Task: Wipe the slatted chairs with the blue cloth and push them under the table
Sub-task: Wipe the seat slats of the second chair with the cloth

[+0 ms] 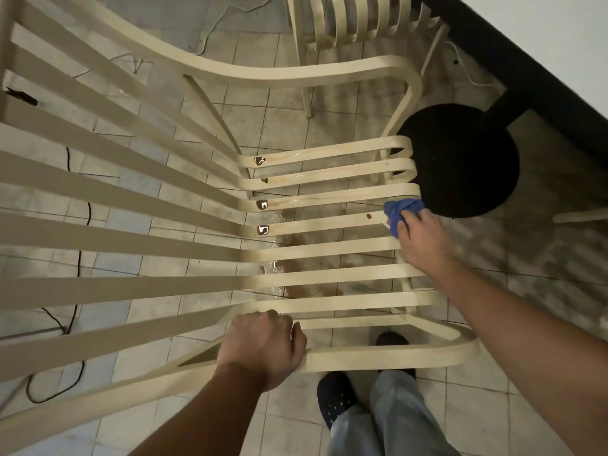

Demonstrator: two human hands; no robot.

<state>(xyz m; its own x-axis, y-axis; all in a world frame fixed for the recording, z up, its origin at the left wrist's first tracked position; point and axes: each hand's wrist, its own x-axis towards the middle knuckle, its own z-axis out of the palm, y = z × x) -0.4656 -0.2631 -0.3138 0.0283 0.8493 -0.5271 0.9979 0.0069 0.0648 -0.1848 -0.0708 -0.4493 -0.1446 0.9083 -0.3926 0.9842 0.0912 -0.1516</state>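
A cream slatted chair (329, 248) fills the middle of the view, its back slats fanning out to the left. My right hand (424, 238) presses a crumpled blue cloth (401, 212) on the front end of a seat slat. Brown wet spots (369, 216) sit on several slats. My left hand (263, 347) grips the near armrest of the chair. A second slatted chair (355, 21) stands at the top, beside the table edge (526, 77).
The table's round black base (460, 159) and black post stand just past the chair's front. Spilled liquid (276, 264) shines on the tiled floor under the seat. Black and white cables lie on the floor at left and top. My feet (335, 396) are below the chair.
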